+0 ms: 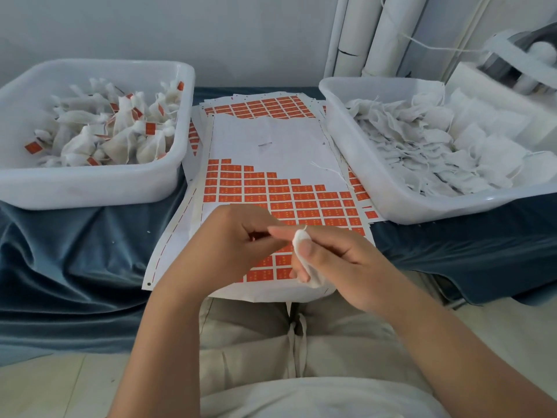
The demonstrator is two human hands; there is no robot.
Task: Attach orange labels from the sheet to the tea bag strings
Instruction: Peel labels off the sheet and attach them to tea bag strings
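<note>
A white sheet of orange labels (289, 197) lies in the middle on the blue cloth, its upper part peeled bare. Over the sheet's near edge, my right hand (337, 260) holds a small white tea bag (304, 257) between thumb and fingers. My left hand (238, 239) meets it from the left, fingers curled, pinching something small at the bag's top; a sliver of orange shows between the fingers, but I cannot tell whether it is a label. The bag's string is hidden by the fingers.
A white tub (90, 179) at the left holds tea bags with orange labels on them. A white tub (422, 206) at the right holds plain white tea bags. More label sheets (265, 107) lie behind. White rolls (376, 34) stand at the back.
</note>
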